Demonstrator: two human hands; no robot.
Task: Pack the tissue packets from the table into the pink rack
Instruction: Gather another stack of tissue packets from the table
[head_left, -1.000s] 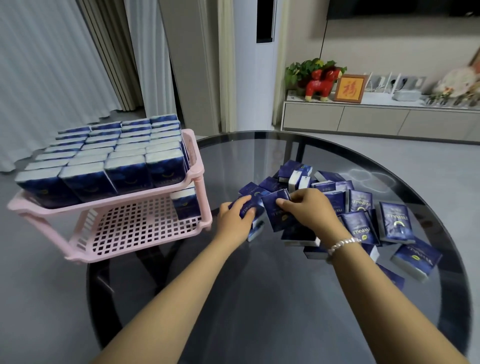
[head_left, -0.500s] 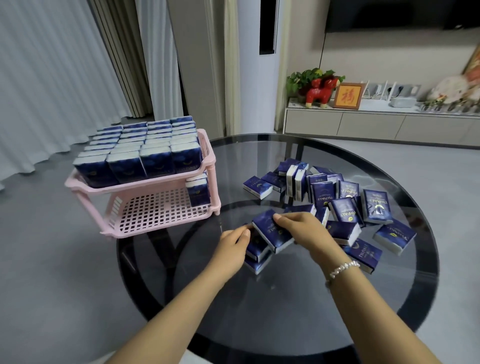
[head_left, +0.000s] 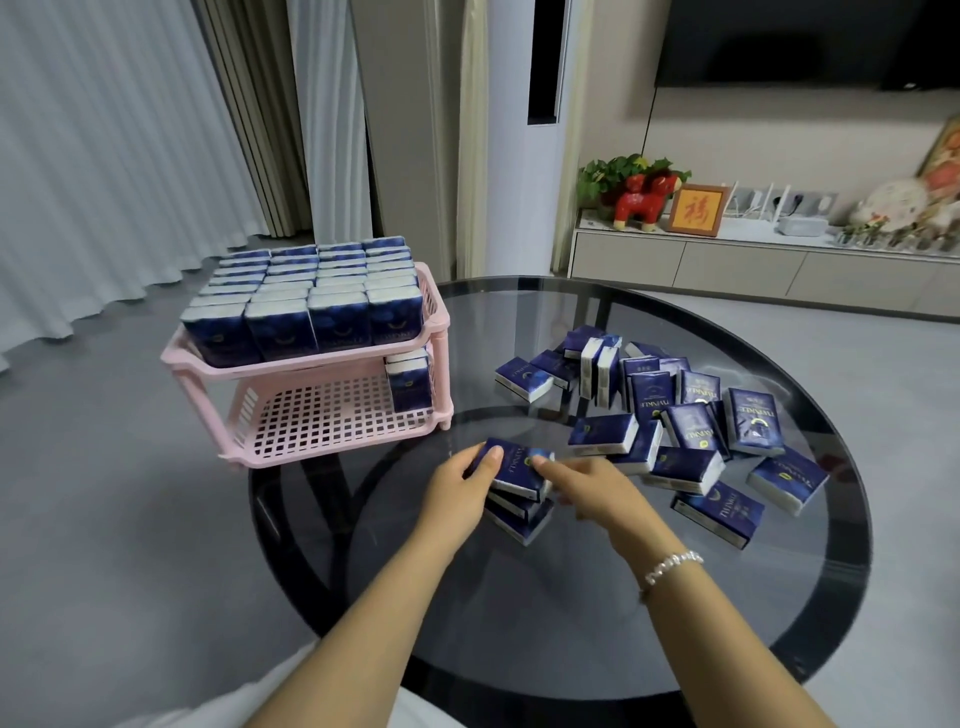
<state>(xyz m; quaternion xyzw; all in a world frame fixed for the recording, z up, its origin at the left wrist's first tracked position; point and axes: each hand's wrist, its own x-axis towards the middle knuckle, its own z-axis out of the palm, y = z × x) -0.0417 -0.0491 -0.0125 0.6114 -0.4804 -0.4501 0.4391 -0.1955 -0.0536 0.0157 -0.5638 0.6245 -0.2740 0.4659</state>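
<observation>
Left hand (head_left: 457, 488) grips the left end of a small stack of tissue packets (head_left: 517, 486) near the front-middle of the round glass worktop (head_left: 571, 597), thumb on the top packet. Right hand (head_left: 592, 493) touches the stack's right end, fingers blurred (cannot tell how far it's closed). Loose packets (head_left: 691, 431) lie scattered just right of and behind the stack. Pink rack (head_left: 311, 364) sits at the worktop's left edge: top tier packed full, lower tier holds a few upright packets (head_left: 410, 384) at its right end.

Rack (head_left: 332, 358) left of loose packets (head_left: 691, 415) on table (head_left: 571, 597)
</observation>
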